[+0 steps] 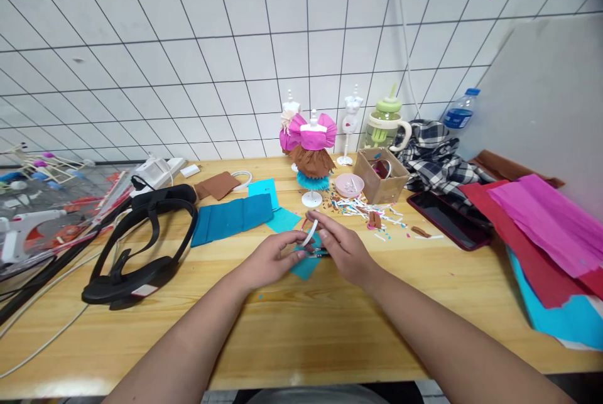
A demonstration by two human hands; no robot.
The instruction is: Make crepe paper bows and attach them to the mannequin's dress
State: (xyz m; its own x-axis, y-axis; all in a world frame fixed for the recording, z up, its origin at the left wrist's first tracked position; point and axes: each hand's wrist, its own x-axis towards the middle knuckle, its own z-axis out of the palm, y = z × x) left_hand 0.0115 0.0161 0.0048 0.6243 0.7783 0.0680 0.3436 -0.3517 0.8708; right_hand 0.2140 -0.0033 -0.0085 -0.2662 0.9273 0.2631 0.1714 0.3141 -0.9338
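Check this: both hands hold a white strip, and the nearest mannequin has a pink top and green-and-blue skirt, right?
No: in the head view, the skirt on the nearest mannequin is brown and blue, not green; left hand and right hand hold the white strip.

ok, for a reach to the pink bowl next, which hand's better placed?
Right, probably: the right hand is nearer the pink bowl, which sits just beyond it. The left hand would have to reach across. Both seem occupied with the white strip.
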